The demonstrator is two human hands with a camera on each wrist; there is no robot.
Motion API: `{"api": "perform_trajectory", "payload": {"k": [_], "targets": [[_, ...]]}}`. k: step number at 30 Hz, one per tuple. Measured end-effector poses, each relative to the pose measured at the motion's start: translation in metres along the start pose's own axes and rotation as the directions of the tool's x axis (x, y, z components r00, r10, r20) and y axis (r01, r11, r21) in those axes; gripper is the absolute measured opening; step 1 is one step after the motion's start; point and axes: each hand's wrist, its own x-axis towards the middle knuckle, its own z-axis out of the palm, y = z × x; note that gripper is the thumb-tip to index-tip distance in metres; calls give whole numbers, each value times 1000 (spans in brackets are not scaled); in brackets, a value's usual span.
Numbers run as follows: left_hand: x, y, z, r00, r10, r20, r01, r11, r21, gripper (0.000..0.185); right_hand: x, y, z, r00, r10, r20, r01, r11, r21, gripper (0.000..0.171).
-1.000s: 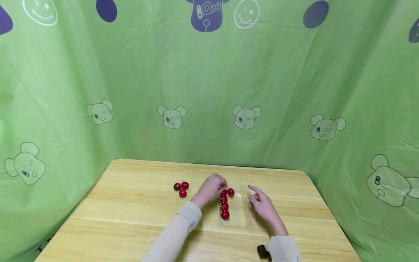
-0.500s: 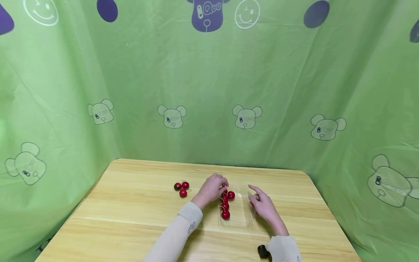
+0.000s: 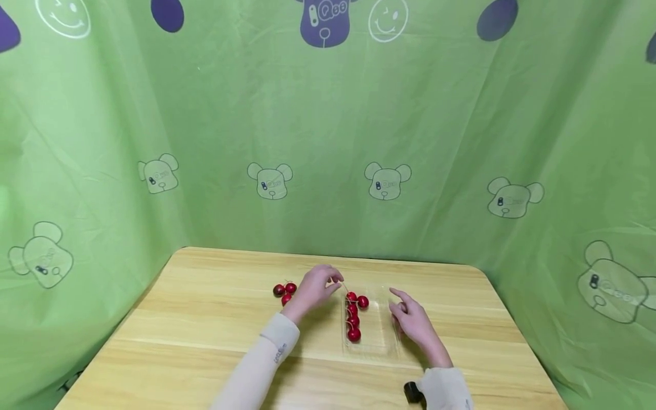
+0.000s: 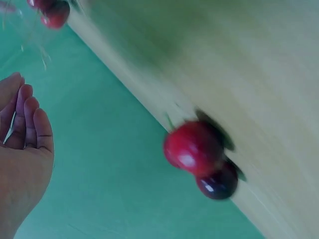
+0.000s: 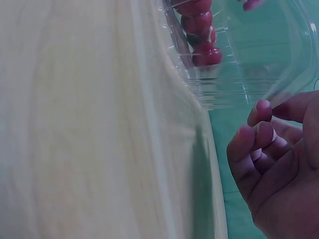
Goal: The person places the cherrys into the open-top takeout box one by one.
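Note:
A clear plastic container (image 3: 376,337) lies on the table with several red cherries in a row (image 3: 353,322) along its left side. One more cherry (image 3: 363,302) sits just right of the row's far end. My left hand (image 3: 314,289) is left of the container, fingers loosely bent and apart from the thumb, fingertips near an upright cherry stem. Three loose cherries (image 3: 290,288) lie beyond its wrist, one partly covered; they show large in the left wrist view as dark red cherries (image 4: 194,147). My right hand (image 3: 414,323) pinches the container's right rim, fingertips at the edge in the right wrist view.
The light wooden table (image 3: 205,319) has rounded far corners. A green curtain (image 3: 328,125) with bear prints surrounds it on the far side and both flanks. A small black object (image 3: 411,392) is beside the right sleeve.
My left hand has drawn back leftward from the container's far left corner, uncovering the cherry there, and now partly covers one loose cherry. The right hand has stayed at the rim.

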Motion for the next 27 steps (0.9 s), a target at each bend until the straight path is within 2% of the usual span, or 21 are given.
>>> {"api": "perform_trajectory", "payload": {"k": [5,15,21,27], "targets": [[-9,-16,-11,999,-22,-40,21,999,-25,12,0,-1,0,1000,3,-8,-3,1000,-17,51],[-35,-54,-29,994,-91,-61,89,996,-25,12,1,-3,2,1000,-5,6,5,1000,10,51],[-45,-68,-35,987,-153,-47,153,988,-14,10,1,-4,1,1000,-22,3,22,1000,9,50],[-51,-74,-37,981,-192,-10,192,981,-8,9,1,-3,2,1000,-23,2,23,1000,11,50]]}}
